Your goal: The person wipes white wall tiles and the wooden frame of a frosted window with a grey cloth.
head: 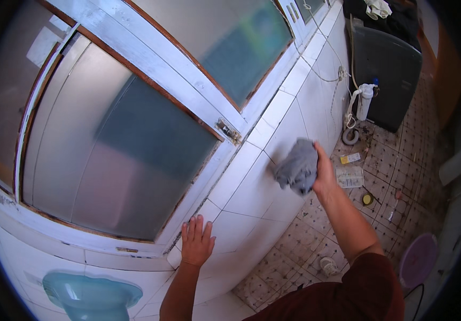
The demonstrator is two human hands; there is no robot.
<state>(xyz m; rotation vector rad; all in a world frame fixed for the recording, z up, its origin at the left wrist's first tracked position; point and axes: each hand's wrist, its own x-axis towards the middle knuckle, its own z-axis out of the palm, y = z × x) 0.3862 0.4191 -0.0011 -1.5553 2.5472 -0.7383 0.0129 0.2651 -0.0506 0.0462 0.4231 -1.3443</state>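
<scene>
A bunched grey cloth (297, 166) is in the grip of my right hand (323, 170), held at the white tiled wall (246, 188) below the window ledge. Whether the cloth presses on the tiles I cannot tell. My left hand (197, 240) rests flat on the tiled ledge near the window's lower corner, fingers spread, holding nothing. Beyond it stands the white-painted window frame (198, 90) with brown edges and frosted panes (154, 132). A worn metal latch (228, 130) sits on the frame.
A translucent teal plastic object (94, 295) is at lower left. A dark grey appliance (386, 72), a white filter housing (365, 102) and looped cords (326, 78) are at upper right. The tiled floor (290, 250) bears a booklet (350, 177), a small round tin (367, 199) and a purple basin (418, 260).
</scene>
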